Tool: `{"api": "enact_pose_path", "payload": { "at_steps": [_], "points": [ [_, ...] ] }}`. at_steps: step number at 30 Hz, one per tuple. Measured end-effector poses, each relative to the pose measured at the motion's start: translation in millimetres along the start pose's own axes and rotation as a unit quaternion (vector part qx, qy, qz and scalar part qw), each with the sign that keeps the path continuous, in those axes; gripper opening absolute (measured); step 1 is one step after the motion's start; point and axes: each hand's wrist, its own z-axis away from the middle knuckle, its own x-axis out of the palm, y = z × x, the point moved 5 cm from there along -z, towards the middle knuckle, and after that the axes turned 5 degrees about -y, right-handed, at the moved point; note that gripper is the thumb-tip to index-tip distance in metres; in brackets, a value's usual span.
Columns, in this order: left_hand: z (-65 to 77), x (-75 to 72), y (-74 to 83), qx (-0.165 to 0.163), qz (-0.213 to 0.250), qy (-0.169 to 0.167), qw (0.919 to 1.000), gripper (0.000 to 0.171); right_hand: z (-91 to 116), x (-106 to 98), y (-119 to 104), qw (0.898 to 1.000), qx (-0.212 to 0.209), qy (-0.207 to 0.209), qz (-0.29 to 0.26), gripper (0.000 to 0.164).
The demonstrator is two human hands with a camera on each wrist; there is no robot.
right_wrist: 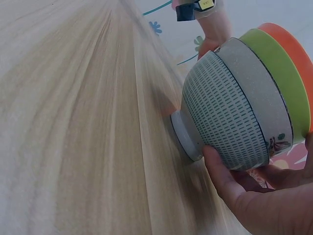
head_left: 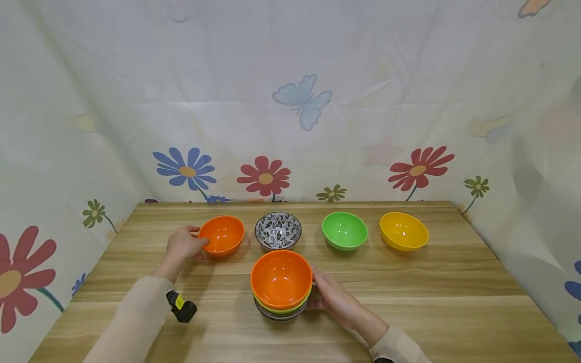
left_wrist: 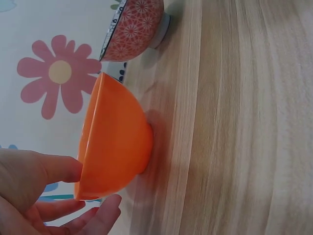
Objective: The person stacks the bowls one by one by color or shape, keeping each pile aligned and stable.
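Observation:
An orange bowl [head_left: 224,236] stands at the left end of the back row. My left hand [head_left: 185,244] pinches its left rim, thumb inside and fingers outside; the left wrist view shows this orange bowl [left_wrist: 117,142] from the side. In the middle front stands a stack of bowls [head_left: 281,282]. An orange bowl [right_wrist: 288,41] tops it, above a green bowl [right_wrist: 274,63], a grey bowl [right_wrist: 257,78] and a bowl with blue-green dashes [right_wrist: 215,107] at the bottom. My right hand [head_left: 338,300] rests against the stack's right side, fingers extended along it.
Beside the left orange bowl stands a floral-lined bowl [head_left: 278,232], its outside red-patterned in the left wrist view. Farther right are a light green bowl [head_left: 345,232] and a yellow bowl [head_left: 404,232]. The wooden table [head_left: 436,302] ends at a flower-printed cloth [head_left: 354,146].

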Motion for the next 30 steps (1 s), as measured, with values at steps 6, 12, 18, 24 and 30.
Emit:
{"api": "enact_pose_path", "payload": {
  "at_steps": [6,12,18,24,30],
  "points": [
    [1.2,0.4,2.2,-0.004,0.01,-0.003,0.9999,0.053,0.7,1.4,-0.8,1.0,0.001,0.001,-0.002,0.061],
    [-1.8,2.4,2.3,-0.013,0.036,-0.013,0.9992,0.053,0.7,1.0,-0.9,1.0,0.004,0.002,-0.003,0.06],
    [-3.5,2.7,2.8,-0.019,0.039,-0.016,0.9989,0.05,0.9,-0.3,-0.6,1.0,0.0,0.002,-0.005,0.067],
    [-1.7,0.1,4.1,-0.022,0.047,-0.009,0.9986,0.046,0.4,0.1,-2.1,1.0,0.004,0.006,-0.001,0.063],
    [-0.2,-1.2,4.6,-0.019,0.04,0.003,0.999,0.044,0.3,1.4,-3.1,1.0,0.003,0.001,-0.003,0.061]
  ]
}}
